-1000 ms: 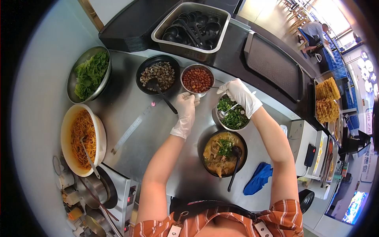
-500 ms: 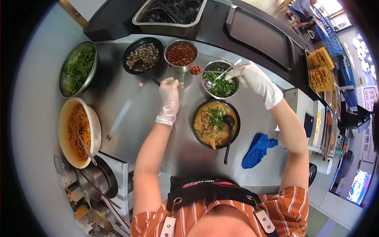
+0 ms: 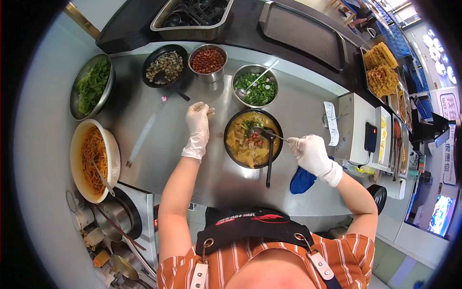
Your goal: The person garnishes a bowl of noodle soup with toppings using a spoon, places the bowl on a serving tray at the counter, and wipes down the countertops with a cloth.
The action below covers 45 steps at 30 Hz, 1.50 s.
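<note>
My right hand (image 3: 310,153), in a white glove, is closed on the handle of a metal spoon (image 3: 259,131), whose head is over the soup bowl (image 3: 227,148). The black bowl holds yellowish broth with green onion, reddish peanuts (image 3: 255,140) and a black spoon (image 3: 269,166) leaning over the near rim. My gloved left hand (image 3: 198,125) hovers left of the bowl, fingers loosely bent and apart, holding nothing. Behind are a steel bowl of chopped green onion (image 3: 234,96) with its own spoon (image 3: 262,74) and a steel container of peanuts (image 3: 208,60).
A black dish of chopped topping (image 3: 166,66) with a ladle stands at the back. Lettuce (image 3: 93,86) and shredded carrot-coloured food (image 3: 94,154) sit in bowls at left. A blue cloth (image 3: 302,181), paper receipt (image 3: 331,123) and fried food (image 3: 382,79) are at right.
My right hand has brought the spoon from above the green onion bowl down to the soup bowl. Peanuts that were in the spoon now lie on the soup. My left hand remains empty.
</note>
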Each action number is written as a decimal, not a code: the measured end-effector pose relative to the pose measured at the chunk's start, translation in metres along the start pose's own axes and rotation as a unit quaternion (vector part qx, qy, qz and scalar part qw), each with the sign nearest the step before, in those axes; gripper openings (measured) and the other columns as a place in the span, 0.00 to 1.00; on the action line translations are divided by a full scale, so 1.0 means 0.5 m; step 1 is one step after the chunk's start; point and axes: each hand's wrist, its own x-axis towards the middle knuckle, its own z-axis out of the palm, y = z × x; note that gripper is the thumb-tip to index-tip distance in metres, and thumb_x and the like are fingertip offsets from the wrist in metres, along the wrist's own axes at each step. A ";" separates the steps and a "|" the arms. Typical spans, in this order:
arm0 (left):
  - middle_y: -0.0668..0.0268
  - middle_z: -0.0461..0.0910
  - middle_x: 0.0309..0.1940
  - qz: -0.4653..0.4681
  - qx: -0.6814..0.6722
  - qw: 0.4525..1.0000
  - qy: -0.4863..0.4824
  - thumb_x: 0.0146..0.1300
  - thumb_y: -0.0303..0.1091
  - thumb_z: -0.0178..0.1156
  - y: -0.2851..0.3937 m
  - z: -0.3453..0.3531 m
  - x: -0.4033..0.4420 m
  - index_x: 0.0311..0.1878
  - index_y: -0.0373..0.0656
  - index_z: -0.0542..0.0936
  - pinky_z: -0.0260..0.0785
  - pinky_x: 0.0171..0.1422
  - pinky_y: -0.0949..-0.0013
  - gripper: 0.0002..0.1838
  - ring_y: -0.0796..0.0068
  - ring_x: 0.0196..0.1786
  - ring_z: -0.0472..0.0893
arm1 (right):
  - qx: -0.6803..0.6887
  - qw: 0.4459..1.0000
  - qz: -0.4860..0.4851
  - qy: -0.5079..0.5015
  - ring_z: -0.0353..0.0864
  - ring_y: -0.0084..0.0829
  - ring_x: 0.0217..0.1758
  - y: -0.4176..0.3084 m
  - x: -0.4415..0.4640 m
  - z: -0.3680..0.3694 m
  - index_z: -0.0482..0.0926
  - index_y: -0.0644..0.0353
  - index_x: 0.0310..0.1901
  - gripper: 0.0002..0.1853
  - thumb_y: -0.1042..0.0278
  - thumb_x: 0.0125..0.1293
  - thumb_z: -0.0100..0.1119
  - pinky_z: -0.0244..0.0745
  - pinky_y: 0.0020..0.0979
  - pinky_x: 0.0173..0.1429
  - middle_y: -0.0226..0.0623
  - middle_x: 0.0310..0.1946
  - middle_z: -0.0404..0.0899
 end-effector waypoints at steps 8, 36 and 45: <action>0.62 0.77 0.39 0.061 0.049 0.997 0.023 0.67 0.26 0.56 0.055 -0.035 -0.036 0.51 0.33 0.72 0.76 0.37 0.74 0.11 0.75 0.32 0.81 | 0.028 0.989 0.046 0.138 0.81 0.45 0.28 0.001 0.194 -0.002 0.84 0.56 0.37 0.09 0.64 0.62 0.57 0.76 0.40 0.36 0.45 0.22 0.80; 0.63 0.78 0.31 0.057 -0.004 0.991 0.125 0.66 0.26 0.54 0.151 -0.189 0.315 0.56 0.32 0.73 0.67 0.21 0.73 0.16 0.77 0.26 0.76 | -0.112 0.990 -0.074 -0.034 0.84 0.38 0.31 -0.286 0.620 0.298 0.64 0.69 0.65 0.30 0.72 0.60 0.53 0.80 0.35 0.34 0.44 0.32 0.80; 0.64 0.76 0.31 0.046 0.009 0.989 0.139 0.65 0.25 0.54 0.157 -0.184 0.316 0.55 0.34 0.73 0.65 0.19 0.73 0.15 0.77 0.25 0.76 | -0.001 0.981 -0.190 -0.035 0.82 0.38 0.30 -0.165 0.759 0.423 0.81 0.62 0.33 0.06 0.74 0.58 0.54 0.78 0.38 0.39 0.36 0.28 0.81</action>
